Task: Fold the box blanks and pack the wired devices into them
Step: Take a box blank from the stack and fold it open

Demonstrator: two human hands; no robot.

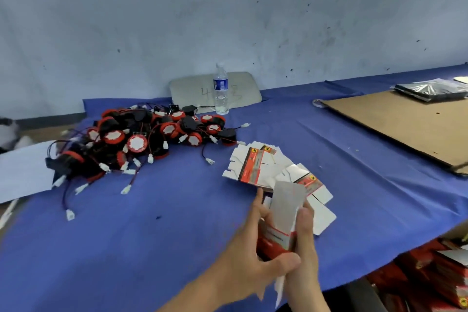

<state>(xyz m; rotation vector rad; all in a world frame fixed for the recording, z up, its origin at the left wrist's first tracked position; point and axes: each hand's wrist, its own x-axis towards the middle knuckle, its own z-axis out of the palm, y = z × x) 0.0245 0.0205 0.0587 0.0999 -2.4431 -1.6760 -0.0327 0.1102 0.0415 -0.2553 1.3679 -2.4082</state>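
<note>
A red and white box blank (283, 218) stands partly folded between both hands near the table's front edge, its white flap pointing up. My left hand (250, 258) grips its left side, thumb across the red lower end. My right hand (304, 248) grips its right side. Behind them a fanned stack of flat box blanks (255, 164) lies on the blue cloth. A pile of red and black wired devices (141, 139) with white connectors sits at the left rear, apart from both hands.
A water bottle (221, 88) stands at the back by a grey board (192, 91). A brown cardboard sheet (405, 126) with dark bags (430, 90) lies at the right. Red boxes (430, 276) are stacked below the table's right edge. White paper (20, 170) lies at the left.
</note>
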